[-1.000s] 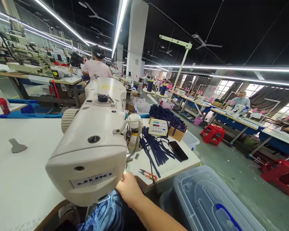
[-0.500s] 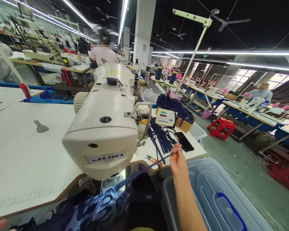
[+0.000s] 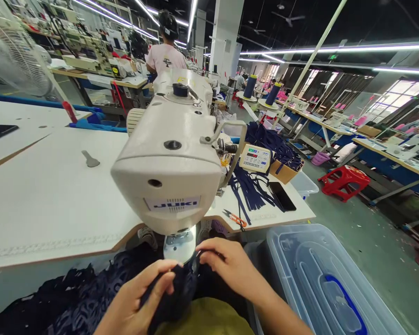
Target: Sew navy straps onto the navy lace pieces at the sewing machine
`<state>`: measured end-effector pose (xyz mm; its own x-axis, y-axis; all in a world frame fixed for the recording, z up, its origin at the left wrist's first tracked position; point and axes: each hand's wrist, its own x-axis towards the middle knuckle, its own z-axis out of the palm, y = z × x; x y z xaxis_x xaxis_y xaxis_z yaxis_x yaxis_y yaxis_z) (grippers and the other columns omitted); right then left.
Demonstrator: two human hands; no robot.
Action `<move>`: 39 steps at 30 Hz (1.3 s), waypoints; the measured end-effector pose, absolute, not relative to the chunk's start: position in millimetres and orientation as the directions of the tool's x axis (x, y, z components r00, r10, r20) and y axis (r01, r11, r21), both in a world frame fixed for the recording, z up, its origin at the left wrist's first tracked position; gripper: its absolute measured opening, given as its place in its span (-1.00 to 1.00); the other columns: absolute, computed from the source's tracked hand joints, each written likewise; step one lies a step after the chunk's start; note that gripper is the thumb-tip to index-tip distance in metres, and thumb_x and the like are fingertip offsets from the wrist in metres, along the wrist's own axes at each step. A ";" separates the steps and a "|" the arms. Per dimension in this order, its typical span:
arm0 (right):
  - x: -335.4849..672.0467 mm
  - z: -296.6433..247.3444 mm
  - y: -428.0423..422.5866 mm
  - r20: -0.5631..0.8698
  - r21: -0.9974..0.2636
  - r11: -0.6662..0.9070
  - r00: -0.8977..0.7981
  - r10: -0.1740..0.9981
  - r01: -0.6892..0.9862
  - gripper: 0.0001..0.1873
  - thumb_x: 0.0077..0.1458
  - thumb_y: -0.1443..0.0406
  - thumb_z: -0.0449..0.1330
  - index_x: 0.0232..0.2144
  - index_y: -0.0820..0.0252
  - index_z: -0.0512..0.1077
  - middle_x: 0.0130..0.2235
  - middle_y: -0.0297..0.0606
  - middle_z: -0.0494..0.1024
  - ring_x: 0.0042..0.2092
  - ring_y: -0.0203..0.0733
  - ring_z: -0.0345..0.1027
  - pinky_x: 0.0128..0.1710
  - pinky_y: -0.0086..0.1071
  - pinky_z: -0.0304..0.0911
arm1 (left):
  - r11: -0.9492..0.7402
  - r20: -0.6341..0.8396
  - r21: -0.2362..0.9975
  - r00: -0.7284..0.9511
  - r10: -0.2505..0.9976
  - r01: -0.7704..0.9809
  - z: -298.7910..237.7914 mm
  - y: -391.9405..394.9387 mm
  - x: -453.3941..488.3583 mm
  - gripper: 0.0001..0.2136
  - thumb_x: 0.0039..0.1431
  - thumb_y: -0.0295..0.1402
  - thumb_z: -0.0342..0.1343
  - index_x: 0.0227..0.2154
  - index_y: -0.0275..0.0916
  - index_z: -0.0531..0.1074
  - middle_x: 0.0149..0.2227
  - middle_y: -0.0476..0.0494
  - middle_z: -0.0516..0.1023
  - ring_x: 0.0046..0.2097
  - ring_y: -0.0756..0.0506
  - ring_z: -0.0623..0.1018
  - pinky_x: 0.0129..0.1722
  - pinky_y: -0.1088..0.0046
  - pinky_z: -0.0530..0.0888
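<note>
A white sewing machine (image 3: 171, 174) stands right in front of me, its lit needle plate (image 3: 179, 246) just beyond my fingertips. My left hand (image 3: 148, 286) pinches the edge of a dark navy patterned fabric (image 3: 80, 298) close to the plate's near edge. Across from it, my right hand (image 3: 226, 265) is closed with thumb and fingertips at the right side of the plate, on a dark navy strip, mostly hidden by the fingers. More of the fabric spreads over my lap to the left.
Orange-handled thread snips (image 3: 235, 217), loose navy strips (image 3: 249, 190), a phone (image 3: 282, 196) and a control panel (image 3: 255, 158) lie right of the machine. A cardboard box (image 3: 284, 172) holds more strips. A lidded plastic bin (image 3: 300, 260) stands at my right. A person (image 3: 167, 56) sits ahead.
My right hand has come left from beside the phone to the needle plate, bringing the navy strip. My left hand has come into view at the plate with the fabric. The view has shifted.
</note>
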<state>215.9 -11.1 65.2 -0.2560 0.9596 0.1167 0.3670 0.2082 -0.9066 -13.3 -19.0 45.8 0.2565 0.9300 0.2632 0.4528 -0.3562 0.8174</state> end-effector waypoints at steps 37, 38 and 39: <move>185.7 50.5 -15.0 -0.115 -0.950 -0.014 -0.304 0.946 0.313 -0.87 0.31 0.19 -0.07 -0.26 0.10 0.16 -0.63 -0.55 0.32 -0.64 -0.39 0.30 -0.67 -0.62 0.11 | -0.553 0.367 0.743 0.463 0.807 0.376 49.3 -24.5 12.8 -0.91 0.24 -0.41 -0.03 -0.36 -0.14 0.35 -0.38 0.05 0.44 -0.37 0.10 0.49 -0.32 0.71 0.42; 186.2 51.2 -14.4 -0.126 -0.950 -0.018 -0.330 0.935 0.313 -0.87 0.31 0.19 -0.08 -0.26 0.10 0.16 -0.61 -0.55 0.31 -0.66 -0.41 0.26 -0.70 -0.62 0.08 | -0.575 0.399 0.732 0.453 0.797 0.365 49.7 -24.4 11.9 -0.91 0.22 -0.43 -0.01 -0.37 -0.14 0.35 -0.32 0.01 0.45 -0.33 0.09 0.50 -0.29 0.70 0.42; 187.6 52.9 -13.4 -0.139 -0.952 -0.021 -0.368 0.919 0.306 -0.86 0.31 0.18 -0.08 -0.25 0.09 0.16 -0.59 -0.54 0.32 -0.68 -0.42 0.22 -0.71 -0.62 0.06 | -0.607 0.441 0.710 0.446 0.779 0.357 49.5 -24.4 10.5 -0.92 0.20 -0.44 0.01 -0.36 -0.14 0.36 -0.24 -0.02 0.46 -0.31 0.09 0.51 -0.26 0.70 0.43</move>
